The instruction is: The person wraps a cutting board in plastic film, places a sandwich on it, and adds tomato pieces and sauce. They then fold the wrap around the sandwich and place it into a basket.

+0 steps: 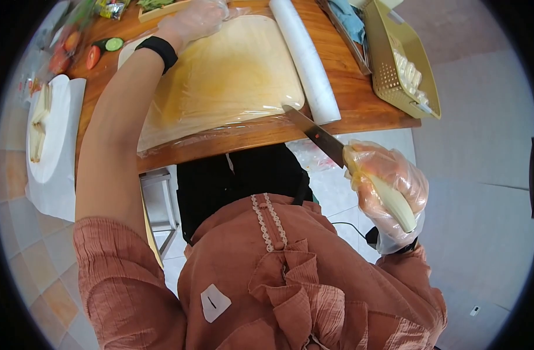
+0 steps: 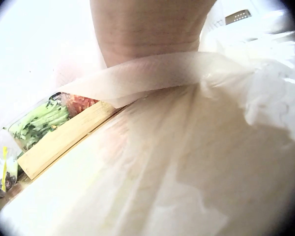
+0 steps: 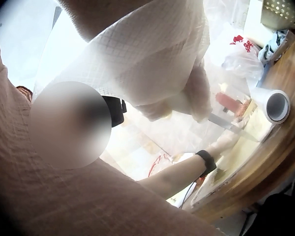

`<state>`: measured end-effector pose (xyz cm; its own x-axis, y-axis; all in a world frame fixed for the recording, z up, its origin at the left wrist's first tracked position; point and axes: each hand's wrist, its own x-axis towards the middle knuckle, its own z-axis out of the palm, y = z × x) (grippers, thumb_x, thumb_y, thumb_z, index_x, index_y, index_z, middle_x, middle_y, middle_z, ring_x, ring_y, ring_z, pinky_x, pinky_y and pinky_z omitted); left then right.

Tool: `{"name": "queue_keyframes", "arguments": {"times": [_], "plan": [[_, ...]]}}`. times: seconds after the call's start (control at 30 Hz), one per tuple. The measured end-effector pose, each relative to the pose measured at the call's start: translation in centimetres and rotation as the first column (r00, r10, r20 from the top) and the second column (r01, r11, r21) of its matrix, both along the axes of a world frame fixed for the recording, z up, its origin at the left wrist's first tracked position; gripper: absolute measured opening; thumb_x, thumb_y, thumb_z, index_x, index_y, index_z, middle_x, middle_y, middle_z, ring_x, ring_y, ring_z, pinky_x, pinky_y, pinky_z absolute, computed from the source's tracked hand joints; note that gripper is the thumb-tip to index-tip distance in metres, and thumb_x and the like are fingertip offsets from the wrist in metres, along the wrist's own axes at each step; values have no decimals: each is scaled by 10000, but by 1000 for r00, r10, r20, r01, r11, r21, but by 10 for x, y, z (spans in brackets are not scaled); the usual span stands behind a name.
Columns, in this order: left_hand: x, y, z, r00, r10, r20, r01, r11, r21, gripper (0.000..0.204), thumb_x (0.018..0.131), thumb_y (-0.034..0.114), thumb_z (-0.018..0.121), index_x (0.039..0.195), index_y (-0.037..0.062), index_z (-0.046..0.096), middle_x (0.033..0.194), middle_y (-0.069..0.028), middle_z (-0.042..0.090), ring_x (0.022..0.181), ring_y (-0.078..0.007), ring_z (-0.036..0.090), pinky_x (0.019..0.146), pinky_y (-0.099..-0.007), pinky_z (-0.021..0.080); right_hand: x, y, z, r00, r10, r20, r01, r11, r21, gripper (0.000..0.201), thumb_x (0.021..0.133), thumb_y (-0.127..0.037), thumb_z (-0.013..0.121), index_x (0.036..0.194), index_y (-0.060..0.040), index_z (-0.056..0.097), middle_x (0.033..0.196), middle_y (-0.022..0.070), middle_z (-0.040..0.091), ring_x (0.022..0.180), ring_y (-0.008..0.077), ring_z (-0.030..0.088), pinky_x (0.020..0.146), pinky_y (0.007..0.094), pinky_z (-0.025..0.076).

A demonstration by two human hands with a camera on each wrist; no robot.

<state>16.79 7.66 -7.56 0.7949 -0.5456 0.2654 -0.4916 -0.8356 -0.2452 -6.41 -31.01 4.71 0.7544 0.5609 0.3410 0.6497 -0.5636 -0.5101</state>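
In the head view my gloved right hand (image 1: 389, 181) grips a knife by its pale handle (image 1: 392, 201). The knife's blade (image 1: 318, 134) points up and left, its tip over the near right corner of a light cutting board (image 1: 267, 64). Clear plastic film (image 1: 220, 119) lies wrinkled over the board, with a yellowish stain showing on it. My gloved left hand (image 1: 194, 24) is at the board's far edge, the forearm crossing its left side. I cannot tell whether its fingers hold the film. In the left wrist view loose plastic (image 2: 152, 196) hides those fingers.
A white roll (image 1: 305, 58) lies along the board's right side. Farther right stand a tray with a blue cloth (image 1: 347, 20) and a yellow basket (image 1: 389, 87). Cut tomato (image 1: 93, 57) and cucumber (image 1: 114, 44) lie at left, near sandwiches (image 1: 39, 122) on white paper.
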Motion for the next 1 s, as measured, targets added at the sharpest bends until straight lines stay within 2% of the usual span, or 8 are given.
{"name": "queue_keyframes", "arguments": {"times": [0.13,0.2,0.3,0.43,0.53,0.67,0.77,1.0], "plan": [[-4,-2,2,1000,14,-1,-14,1000,-4,353,1034,210,456,1275,138,703,984,-213,674,890,-334,695,792,-456,556,-2,0,3,999,-2,36,4,999,-53,316,789,-49,796,1078,-111,687,1085,110,753,851,283,743,716,350,589],[-1,-1,1,998,0,63,-7,994,113,386,1022,210,458,1336,165,678,957,-196,679,868,-316,690,776,-449,552,0,-2,2,998,29,60,-26,998,-50,320,789,-49,797,1082,-113,685,1086,111,753,851,283,743,718,350,589],[5,3,-7,997,-7,82,-4,991,132,377,1020,228,456,1320,170,678,916,-173,683,849,-304,688,755,-441,549,-1,-2,3,995,53,82,-49,998,-48,321,791,-50,798,1084,-115,684,1090,113,752,850,282,742,718,351,589],[7,5,-6,993,-53,106,41,993,114,370,1029,246,452,1315,175,675,882,-162,683,831,-305,689,738,-440,547,-2,-2,2,994,61,86,-58,998,-40,317,794,-55,797,1085,-111,682,1096,116,752,853,281,744,718,353,590],[4,-1,-1,999,13,30,-16,992,125,367,1047,250,430,1308,172,677,878,-172,677,840,-305,690,744,-437,549,-2,-4,0,994,71,85,-69,997,-21,318,796,-60,795,1088,-111,679,1090,115,751,856,285,744,716,353,590],[0,-2,2,999,37,19,-38,995,91,366,1068,274,408,1274,153,686,931,-197,673,872,-316,694,763,-440,556,-3,-8,3,997,64,36,-62,997,-51,329,790,-60,799,1092,-112,678,1085,115,749,857,289,744,714,353,590],[-2,-2,4,999,39,16,-40,997,68,357,1075,282,417,1241,138,698,970,-209,670,889,-329,697,774,-442,559,-3,-13,-4,995,100,-7,-100,995,12,333,789,-62,800,1095,-116,680,1085,112,748,857,290,743,713,356,590],[-8,-6,10,997,73,-18,-72,997,37,343,1078,274,441,1214,132,722,996,-213,674,899,-344,703,787,-449,568,-10,-8,2,998,35,43,-33,997,-64,345,793,-71,800,1109,-123,672,1089,109,746,854,290,740,714,363,590]]}}
